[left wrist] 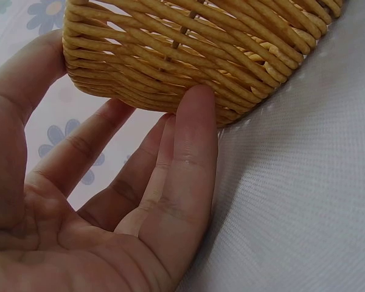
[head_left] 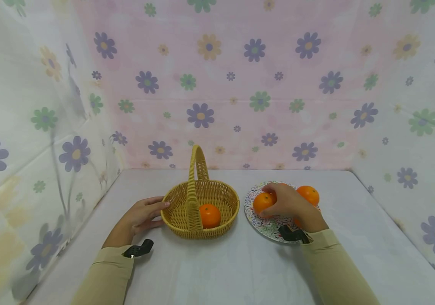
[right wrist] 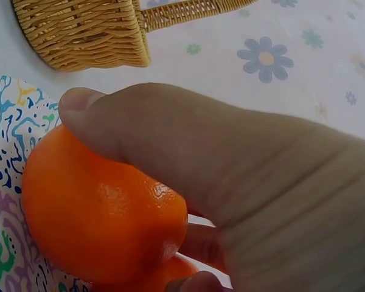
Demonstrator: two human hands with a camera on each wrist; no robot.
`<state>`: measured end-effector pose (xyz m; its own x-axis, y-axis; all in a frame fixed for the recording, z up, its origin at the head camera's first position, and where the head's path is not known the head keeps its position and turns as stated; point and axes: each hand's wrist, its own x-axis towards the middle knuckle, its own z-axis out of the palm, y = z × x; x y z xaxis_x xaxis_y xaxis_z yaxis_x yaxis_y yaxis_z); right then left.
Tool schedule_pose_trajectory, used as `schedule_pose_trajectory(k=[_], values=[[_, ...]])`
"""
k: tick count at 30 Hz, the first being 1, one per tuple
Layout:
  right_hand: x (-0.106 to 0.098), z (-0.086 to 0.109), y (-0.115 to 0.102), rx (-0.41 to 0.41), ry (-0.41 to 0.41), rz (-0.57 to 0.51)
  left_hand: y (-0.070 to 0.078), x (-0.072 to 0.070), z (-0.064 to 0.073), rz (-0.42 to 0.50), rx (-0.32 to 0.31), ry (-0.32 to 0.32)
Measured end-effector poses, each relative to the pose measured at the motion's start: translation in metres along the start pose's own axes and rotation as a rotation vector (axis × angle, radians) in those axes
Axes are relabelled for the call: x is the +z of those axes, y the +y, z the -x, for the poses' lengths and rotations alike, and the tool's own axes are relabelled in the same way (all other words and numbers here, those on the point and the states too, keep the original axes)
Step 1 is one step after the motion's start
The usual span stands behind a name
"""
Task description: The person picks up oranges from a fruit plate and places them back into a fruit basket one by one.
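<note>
A yellow wicker basket (head_left: 223, 228) with a tall arched handle stands on the table, one orange (head_left: 210, 216) inside. My left hand (head_left: 142, 216) is at the basket's left end, its fingertips touching the rim and the woven outer wall, as the left wrist view shows up close. Over a patterned plate (head_left: 268, 232) on the right, my right hand (head_left: 289, 201) grips an orange (right wrist: 103, 207), thumb on one side and fingers curled behind it. Another orange (head_left: 308, 195) sits at the plate's right side; others there are partly hidden under the hand.
The white table (head_left: 217, 271) carries the basket and plate side by side, with a narrow gap between them. A floral cloth (head_left: 217, 84) hangs behind the table and along both sides. Small black devices (head_left: 139, 248) are worn at both wrists.
</note>
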<state>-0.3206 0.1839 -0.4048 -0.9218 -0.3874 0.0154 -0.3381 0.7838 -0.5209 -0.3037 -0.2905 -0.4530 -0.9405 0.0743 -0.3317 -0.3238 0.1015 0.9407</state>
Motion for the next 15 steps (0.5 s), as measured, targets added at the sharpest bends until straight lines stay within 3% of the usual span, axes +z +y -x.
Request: schedule_pose_trajectory(k=[15], values=[[0.0015, 0.0002, 0.0024, 0.023, -0.017, 0.019, 0.0013, -0.0003, 0.0001, -0.009, -0.027, 0.002]])
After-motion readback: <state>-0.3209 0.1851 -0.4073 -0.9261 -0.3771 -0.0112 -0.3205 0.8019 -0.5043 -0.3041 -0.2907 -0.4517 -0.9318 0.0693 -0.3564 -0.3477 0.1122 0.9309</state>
